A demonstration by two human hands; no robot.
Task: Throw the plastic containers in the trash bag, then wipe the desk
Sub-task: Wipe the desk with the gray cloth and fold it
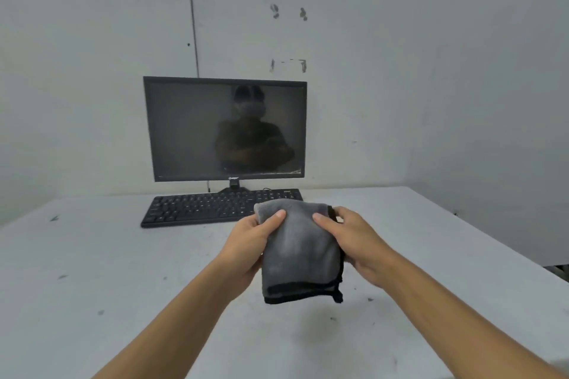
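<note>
We grasp folded grey cloth [300, 251] with left hand [246, 243] and right hand [354, 240], above white desk [107, 255], near keyboard [200, 208].

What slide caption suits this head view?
A folded grey cloth held by the left hand and right hand above the white desk, before a black keyboard and dark monitor.

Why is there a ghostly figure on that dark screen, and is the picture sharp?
Head view: the dark monitor shows a dim reflection; lighting is flat and dull, leaving only a faint shadow on the desk under the grey cloth held by the left hand and right hand; everything looks slightly soft.
</note>
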